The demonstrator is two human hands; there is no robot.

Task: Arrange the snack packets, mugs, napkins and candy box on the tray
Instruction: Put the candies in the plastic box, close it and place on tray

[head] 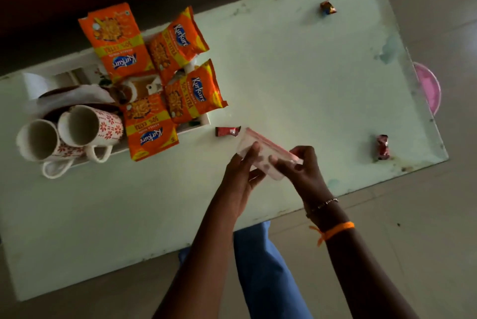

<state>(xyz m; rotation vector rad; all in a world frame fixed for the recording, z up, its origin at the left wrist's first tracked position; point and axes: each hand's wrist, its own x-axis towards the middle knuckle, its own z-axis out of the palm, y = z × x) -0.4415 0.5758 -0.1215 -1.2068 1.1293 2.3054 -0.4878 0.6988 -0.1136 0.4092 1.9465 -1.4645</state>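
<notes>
**Both hands on the clear bag, tray loaded at the far left**

Over the near middle of the table we hold a clear zip bag (pixel 265 156) between both hands. Our left hand (pixel 241 176) pinches its left edge with fingers and thumb closed on the plastic; our right hand (pixel 302 166) grips the pink-striped seal end the same way. We cannot tell whether anything lies inside the bag.

Just beyond the bag a red candy (pixel 228 131) lies on the table, close to the tray's corner. Two more wrapped candies sit well apart: one red (pixel 382 147) near the right edge, one orange-brown (pixel 328 7) toward the far edge.

At the left, the white tray (pixel 205 119) carries four orange snack packets (pixel 178 42), overlapping and spilling past its rim. Two patterned mugs (pixel 90 125) lie on their sides at the near left end, mouths toward us, handles hanging over the tray's edge. White napkins (pixel 74 96) sit behind them.

Between tray and right edge, the pale table (pixel 284 60) is open.
</notes>
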